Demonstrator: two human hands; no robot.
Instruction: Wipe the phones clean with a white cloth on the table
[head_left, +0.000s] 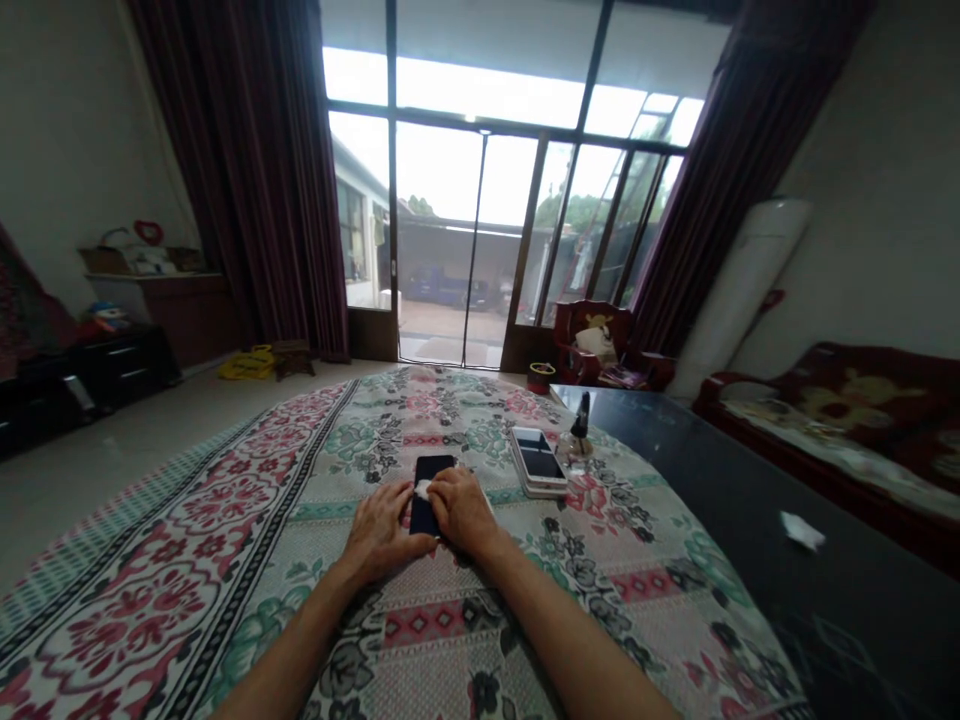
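A dark smartphone (424, 518) lies flat on the patterned tablecloth (435, 590) in front of me. My left hand (382, 527) rests along its left side, fingers stretched toward the far edge and thumb across the near end. In my right hand (461, 508) a small white wad, tissue or cotton, (423, 489) is pinched against the phone's screen. To the right lies a stack of white-edged phones (538, 458), the top one screen up. Just beyond it stands a small clear bottle with a black top (580, 425).
A glossy black table (720, 500) adjoins on the right, with a crumpled white tissue (802, 531) on it. Farther off are a wooden sofa (862, 400), a wooden armchair (596, 335) and glass doors (465, 250). Dark drawers (124, 365) stand at the left.
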